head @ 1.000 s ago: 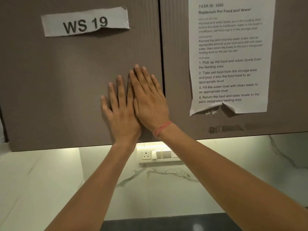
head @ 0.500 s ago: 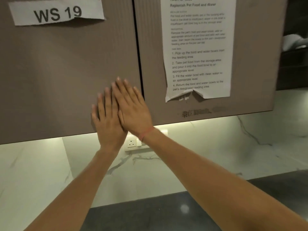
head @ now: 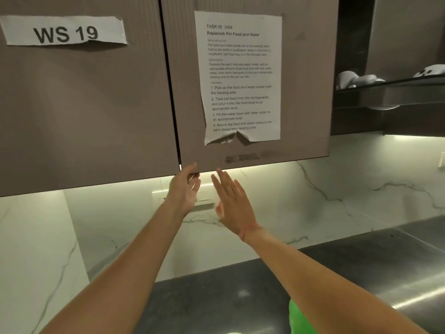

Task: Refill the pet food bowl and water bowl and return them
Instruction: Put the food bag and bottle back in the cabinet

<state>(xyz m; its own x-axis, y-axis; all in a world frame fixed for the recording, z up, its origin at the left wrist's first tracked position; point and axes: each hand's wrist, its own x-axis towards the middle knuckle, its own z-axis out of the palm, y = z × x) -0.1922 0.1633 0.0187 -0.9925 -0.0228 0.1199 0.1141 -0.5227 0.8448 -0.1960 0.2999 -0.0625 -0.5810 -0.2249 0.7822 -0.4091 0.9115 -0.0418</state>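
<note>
Your left hand (head: 184,191) reaches up to the bottom edge of the right-hand brown wall-cabinet door (head: 301,92), fingers curled under its lower left corner beside the seam, the grip closed on that edge. Your right hand (head: 232,203) hangs just below the same door, just right of the left hand, fingers straight and spread, grip open and holding nothing; a thin red thread band (head: 248,231) circles its wrist. A white printed task sheet headed "Replenish Pet Food and Water" (head: 242,75) is stuck to the right door, its lower edge torn. A torn white paper label reading "WS 19" (head: 65,32) is stuck to the left-hand brown cabinet door (head: 84,116). A white wall socket plate (head: 204,198) sits on the white veined marble backsplash (head: 337,201), partly hidden behind both hands. White crockery pieces (head: 356,80) rest on a dark open shelf (head: 390,90) at upper right. Below lies the dark grey stone table (head: 216,297). The pet bowls cannot be picked out; a bright green object (head: 301,319) shows at the bottom edge, under your right forearm, too cropped to identify.
</note>
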